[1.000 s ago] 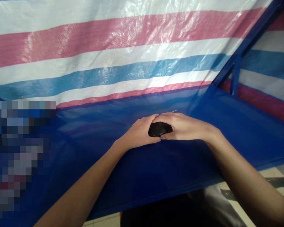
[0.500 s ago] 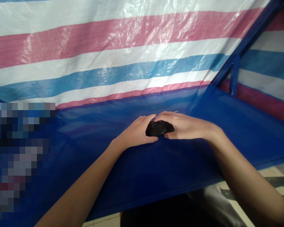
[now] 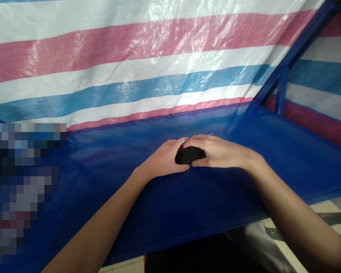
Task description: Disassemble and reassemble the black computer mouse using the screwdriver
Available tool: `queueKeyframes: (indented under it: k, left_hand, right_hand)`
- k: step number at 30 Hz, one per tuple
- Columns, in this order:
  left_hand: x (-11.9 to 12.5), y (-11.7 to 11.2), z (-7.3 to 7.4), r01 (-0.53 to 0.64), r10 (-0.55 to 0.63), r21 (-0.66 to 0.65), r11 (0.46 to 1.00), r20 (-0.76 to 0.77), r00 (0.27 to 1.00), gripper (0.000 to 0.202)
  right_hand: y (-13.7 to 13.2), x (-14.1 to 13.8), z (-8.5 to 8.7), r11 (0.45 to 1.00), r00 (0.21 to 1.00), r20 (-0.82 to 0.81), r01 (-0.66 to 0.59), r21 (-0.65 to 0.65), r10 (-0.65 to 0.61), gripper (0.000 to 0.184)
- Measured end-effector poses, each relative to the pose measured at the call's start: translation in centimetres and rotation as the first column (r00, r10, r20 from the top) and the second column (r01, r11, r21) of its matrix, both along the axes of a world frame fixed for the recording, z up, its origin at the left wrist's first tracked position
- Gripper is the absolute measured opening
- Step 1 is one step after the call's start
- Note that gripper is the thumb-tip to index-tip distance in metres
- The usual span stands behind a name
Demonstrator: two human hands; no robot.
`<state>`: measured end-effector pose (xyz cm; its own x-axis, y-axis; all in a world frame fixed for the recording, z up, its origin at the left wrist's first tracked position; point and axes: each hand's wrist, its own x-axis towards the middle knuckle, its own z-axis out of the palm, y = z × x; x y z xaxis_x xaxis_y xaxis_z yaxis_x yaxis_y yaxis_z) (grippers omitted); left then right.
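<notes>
A black computer mouse [image 3: 190, 156] rests low over the blue tabletop, between my two hands. My left hand [image 3: 166, 157] is curved round its left side, with the thumb along the near edge and the fingers over the far edge. From the right, my right hand [image 3: 217, 151] holds the other end, its fingers reaching over the far side and its thumb at the near right. The fingertips of both hands almost meet behind the mouse, and they hide its far edge. A thin pale strip [image 3: 210, 134] shows just beyond my right hand; I cannot tell what it is.
The blue table [image 3: 170, 212] has a front edge close to my body. Behind it hangs a striped plastic sheet [image 3: 130, 49]. A blue metal frame [image 3: 297, 57] rises at the right. The left side is pixelated.
My right hand has slid slightly left along the mouse, its thumb now nearer the left thumb. My left hand has stayed in place.
</notes>
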<state>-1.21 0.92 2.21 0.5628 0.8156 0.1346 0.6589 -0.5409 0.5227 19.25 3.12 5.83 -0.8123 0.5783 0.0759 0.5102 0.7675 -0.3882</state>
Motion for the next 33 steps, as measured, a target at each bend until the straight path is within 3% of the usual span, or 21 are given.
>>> queueKeyframes:
  k: [23, 33]
  left_hand:
    - [0.23, -0.02, 0.39, 0.01, -0.01, -0.009, 1.0, 0.036, 0.999, 0.064]
    - [0.14, 0.06, 0.2, -0.008, 0.009, -0.025, 1.0, 0.038, 0.999, 0.07]
  right_hand:
    - [-0.27, -0.24, 0.55, 1.0, 1.0, -0.013, 0.001, 0.012, -0.001, 0.043]
    - [-0.38, -0.22, 0.6, 1.0, 1.0, 0.007, 0.015, 0.009, -0.015, 0.04]
